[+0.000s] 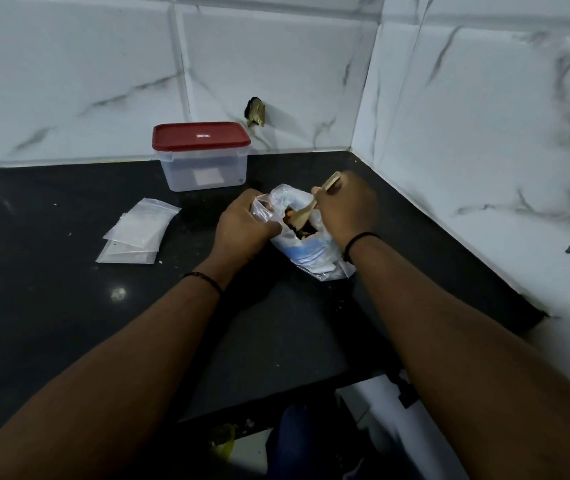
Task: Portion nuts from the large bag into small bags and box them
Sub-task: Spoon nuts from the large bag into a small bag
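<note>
A large clear plastic bag (307, 252) with nuts inside stands on the black counter (51, 306), its mouth facing up. My left hand (242, 226) grips the bag's left rim and holds the mouth apart. My right hand (345, 209) grips a wooden spoon (306, 213) whose bowl dips into the nuts at the bag's mouth. A small stack of empty clear zip bags (138, 233) lies flat to the left. A clear plastic box with a red lid (202, 155) stands closed at the back, against the wall.
White marble-look tiles form the back wall and the right wall (484, 133), closing in the corner. A dark hole (255, 112) breaks the back tiles above the counter. The counter's front edge runs just below my forearms, with floor and clutter under it.
</note>
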